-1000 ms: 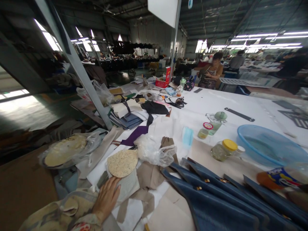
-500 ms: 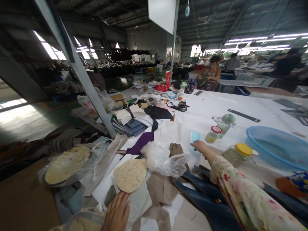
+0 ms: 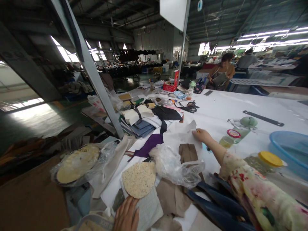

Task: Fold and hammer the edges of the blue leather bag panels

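Observation:
My right hand (image 3: 203, 136) is closed on the lifted edge of a thin white sheet (image 3: 176, 130), which curls up by the fingers. Under that hand, a bit of the light-blue face mask (image 3: 206, 148) shows. My left hand (image 3: 127, 214) lies flat at the lower middle, its fingertips at the near rim of a round cream piece with dark specks (image 3: 139, 179). That piece rests on a pale notebook-like sheet (image 3: 150, 205). A crumpled clear plastic bag (image 3: 168, 163) and a folded brown fabric piece (image 3: 188, 153) lie between my hands.
To the right stand a red-lidded jar (image 3: 227, 139), a green-topped bottle (image 3: 246, 128), a yellow-lidded jar (image 3: 264, 162) and a blue basin (image 3: 288, 150). Dark blue pieces (image 3: 216, 199) lie under my right sleeve. A slanted metal post (image 3: 101, 93) rises at left. A person (image 3: 221, 73) sits behind the table.
My right hand has gone from the face mask to the white sheet and raised its edge, now partly covering the mask. The whole view has shifted; my left hand stays by the speckled piece.

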{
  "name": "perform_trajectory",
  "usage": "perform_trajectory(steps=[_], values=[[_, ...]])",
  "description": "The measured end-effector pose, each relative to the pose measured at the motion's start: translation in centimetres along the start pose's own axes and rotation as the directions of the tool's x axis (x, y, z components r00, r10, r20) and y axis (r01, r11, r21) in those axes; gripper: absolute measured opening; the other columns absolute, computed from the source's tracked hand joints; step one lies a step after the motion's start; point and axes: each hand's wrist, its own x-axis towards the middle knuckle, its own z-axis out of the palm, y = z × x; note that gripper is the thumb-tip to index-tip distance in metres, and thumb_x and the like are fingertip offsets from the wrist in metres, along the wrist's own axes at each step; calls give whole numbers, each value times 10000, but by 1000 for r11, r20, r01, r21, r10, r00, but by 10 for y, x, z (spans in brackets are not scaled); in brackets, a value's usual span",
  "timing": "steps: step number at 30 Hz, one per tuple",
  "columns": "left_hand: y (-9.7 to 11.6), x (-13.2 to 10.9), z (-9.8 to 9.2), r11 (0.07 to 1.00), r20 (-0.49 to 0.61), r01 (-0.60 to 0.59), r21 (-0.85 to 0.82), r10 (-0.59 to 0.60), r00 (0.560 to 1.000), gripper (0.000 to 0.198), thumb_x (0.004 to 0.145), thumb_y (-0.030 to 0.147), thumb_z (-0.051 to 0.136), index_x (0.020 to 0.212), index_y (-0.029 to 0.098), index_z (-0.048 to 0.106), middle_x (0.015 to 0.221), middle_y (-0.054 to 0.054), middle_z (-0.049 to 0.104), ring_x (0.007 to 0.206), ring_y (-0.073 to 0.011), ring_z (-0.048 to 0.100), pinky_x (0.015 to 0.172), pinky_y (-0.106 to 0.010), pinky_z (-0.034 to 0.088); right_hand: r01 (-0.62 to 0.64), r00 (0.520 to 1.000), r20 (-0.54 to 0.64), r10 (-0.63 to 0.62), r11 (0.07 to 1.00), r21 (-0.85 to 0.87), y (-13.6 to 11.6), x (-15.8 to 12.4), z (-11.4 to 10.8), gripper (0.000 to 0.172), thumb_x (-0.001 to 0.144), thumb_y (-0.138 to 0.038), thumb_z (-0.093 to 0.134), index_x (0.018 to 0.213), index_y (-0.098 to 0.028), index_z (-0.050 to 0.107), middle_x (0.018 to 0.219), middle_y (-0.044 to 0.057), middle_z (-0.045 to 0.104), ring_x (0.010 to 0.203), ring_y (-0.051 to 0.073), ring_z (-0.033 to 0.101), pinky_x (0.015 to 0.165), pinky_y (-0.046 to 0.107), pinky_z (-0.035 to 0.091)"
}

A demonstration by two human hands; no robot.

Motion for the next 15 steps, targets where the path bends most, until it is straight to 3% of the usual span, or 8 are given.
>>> perform_trajectory(steps=[3, 6, 9, 12, 15], values=[[-1, -3, 3, 1000, 3, -7, -10, 7, 1000, 368, 847, 307, 427, 1171, 188, 554, 1125, -61, 620, 1016, -198, 573, 802, -319, 466, 60, 989, -141, -41, 989, 134, -25, 30, -25, 243, 962, -334, 435, 1032, -120, 526, 873, 36, 590, 670, 116, 577, 566, 233, 497], [-4, -8, 7, 1000, 30, 14, -12, -14, 999, 381, 848, 313, 410, 1188, 218, 554, 1149, -54, 610, 1041, -201, 563, 829, -322, 460, 148, 948, -308, -78, 966, 213, -47, 52, -53, 241, 989, -306, 305, 1101, -141, 440, 960, 57, 593, 693, 113, 592, 463, 169, 449], [-5, -11, 9, 999, 44, 37, -6, -37, 998, 386, 842, 316, 416, 1195, 243, 555, 1167, -44, 602, 1070, -199, 550, 856, -318, 454, 178, 917, -389, -84, 961, 212, -55, 63, -70, 259, 994, -318, 254, 1128, -158, 409, 1042, 59, 568, 722, 105, 598, 439, 147, 435], [-4, -9, 6, 1000, 48, 11, -8, -10, 999, 391, 844, 312, 405, 1198, 238, 554, 1160, -43, 606, 1066, -192, 552, 847, -307, 457, 120, 931, -359, -60, 982, 147, -41, 62, -70, 291, 1004, -325, 250, 1171, -148, 410, 1050, 67, 554, 710, 103, 592, 487, 173, 469], [0, -4, -1, 1000, 55, 4, 1, -4, 998, 390, 845, 319, 407, 1193, 224, 555, 1159, -46, 607, 1061, -193, 552, 840, -310, 456, 42, 977, -209, -39, 999, 8, -15, 53, -53, 274, 965, -341, 433, 1122, -125, 498, 972, 61, 571, 711, 125, 584, 582, 249, 513]])
